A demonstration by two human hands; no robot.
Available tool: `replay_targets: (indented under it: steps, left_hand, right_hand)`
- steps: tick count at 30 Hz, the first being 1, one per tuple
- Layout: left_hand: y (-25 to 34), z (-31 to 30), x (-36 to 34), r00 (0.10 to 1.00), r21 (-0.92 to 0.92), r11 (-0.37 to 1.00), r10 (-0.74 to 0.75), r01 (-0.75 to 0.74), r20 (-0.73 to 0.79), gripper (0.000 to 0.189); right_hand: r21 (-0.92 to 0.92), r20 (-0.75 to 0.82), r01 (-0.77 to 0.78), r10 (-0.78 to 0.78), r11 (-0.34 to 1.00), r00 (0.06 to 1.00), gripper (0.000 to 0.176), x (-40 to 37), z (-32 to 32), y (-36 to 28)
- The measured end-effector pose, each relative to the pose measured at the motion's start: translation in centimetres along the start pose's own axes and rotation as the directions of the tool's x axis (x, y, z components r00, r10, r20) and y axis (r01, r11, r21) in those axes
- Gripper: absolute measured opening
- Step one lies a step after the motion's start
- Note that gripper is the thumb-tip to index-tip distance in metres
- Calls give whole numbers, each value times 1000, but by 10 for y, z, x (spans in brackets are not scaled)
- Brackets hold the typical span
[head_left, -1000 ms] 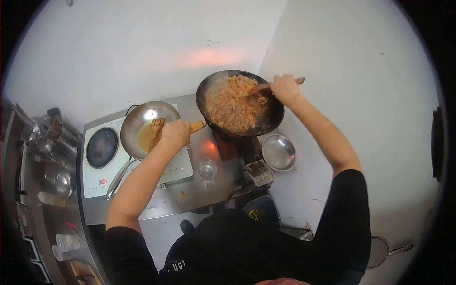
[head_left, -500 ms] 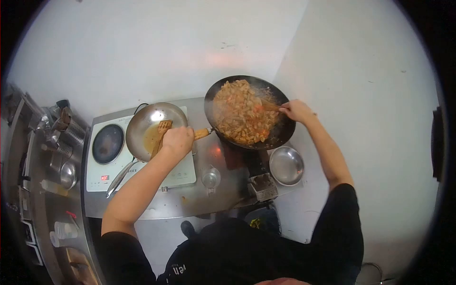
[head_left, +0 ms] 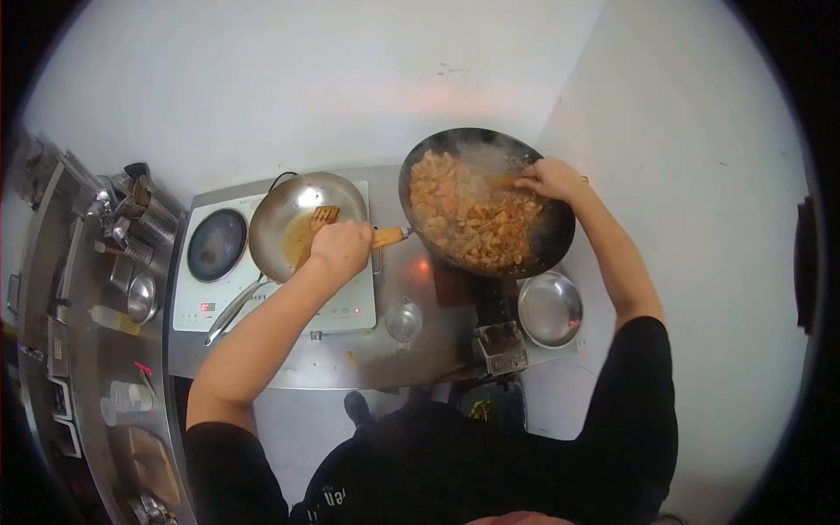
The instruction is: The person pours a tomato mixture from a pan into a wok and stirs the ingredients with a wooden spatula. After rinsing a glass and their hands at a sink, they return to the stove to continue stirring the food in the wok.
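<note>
The near edge of the table point(head_left: 284, 374) curves past a bin point(head_left: 507, 408). Just inside that edge, to the right, sits a box point(head_left: 500, 348), with a steel bowl point(head_left: 549, 308) close beyond at the table's right end. A clear jug point(head_left: 403, 321) stands near the middle, between the box and the cooktop point(head_left: 357, 313).

The left forearm crosses the cooktop; its pan point(head_left: 261, 232) holds a spatula point(head_left: 325, 213). The left hand point(head_left: 343, 248) is clenched round the handle point(head_left: 389, 236) of the wok point(head_left: 556, 243), which is at the far right of the table; whether it is lifted or supported underneath, I cannot tell.

The wok looks stiff and, loaded with steaming food point(head_left: 477, 214), probably heavy. The wooden handle seems the sound place to hold; the dark rim is likely hot and greasy. The food looks soft, in small loose pieces.

The right hand point(head_left: 553, 180), over the wok's right side, grasps a tool point(head_left: 504, 182) reaching into the food. Room is tight: pan left, bowl near right, wall point(head_left: 394, 87) close beyond the far rim.
</note>
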State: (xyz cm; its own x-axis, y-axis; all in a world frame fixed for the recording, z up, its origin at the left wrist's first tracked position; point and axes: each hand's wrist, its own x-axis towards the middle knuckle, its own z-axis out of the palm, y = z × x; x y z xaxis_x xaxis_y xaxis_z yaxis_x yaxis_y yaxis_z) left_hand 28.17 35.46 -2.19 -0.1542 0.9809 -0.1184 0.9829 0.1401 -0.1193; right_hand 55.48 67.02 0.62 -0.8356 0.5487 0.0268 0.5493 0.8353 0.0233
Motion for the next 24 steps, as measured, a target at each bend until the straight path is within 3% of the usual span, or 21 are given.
replay_targets:
  steps: [2,4,6,8,10,11,15,18,19,21,24]
  left_hand:
    - [-3,3,0,1000,-9,1000,-1,1,-11,14]
    - [-2,7,2,999,-21,1000,22,-23,-33,15]
    - [-7,14,3,993,-63,996,60,-67,-105,18]
    - [-6,11,2,994,-69,995,67,-73,-91,16]
    - [-5,6,1,994,-70,995,71,-77,-87,16]
    - [-5,3,0,995,-75,995,58,-64,-79,16]
    - [-4,-3,-2,997,-76,996,53,-57,-47,17]
    - [-5,-2,-3,996,-78,995,49,-55,-78,18]
    - [-7,-2,-2,995,-78,996,42,-49,-86,18]
    - [-8,1,-2,996,-80,994,71,-76,-57,18]
    - [-9,-1,-1,997,-83,994,72,-75,-36,19]
  right_hand:
    - [-37,75,44,-41,998,996,27,-29,-27,-20]
    - [-238,56,94,-83,967,995,21,-71,-73,-38]
    - [-313,24,45,-40,949,999,18,-109,-117,-68]
    - [-382,-18,2,-9,924,1000,18,-131,-126,-91]
    - [-444,88,43,-5,895,996,25,-147,-123,-106]
    - [-462,35,61,-50,885,998,23,-150,-105,-112]
    - [-494,44,-116,159,862,986,15,-102,-26,-101]
    - [-498,-47,-221,229,838,972,14,-90,-51,-100]
    - [-457,-141,-299,264,838,954,14,-101,-63,-102]
    - [-409,-82,-222,207,885,975,16,-140,-107,-139]
    - [-394,-32,-120,116,911,993,14,-183,-107,-179]
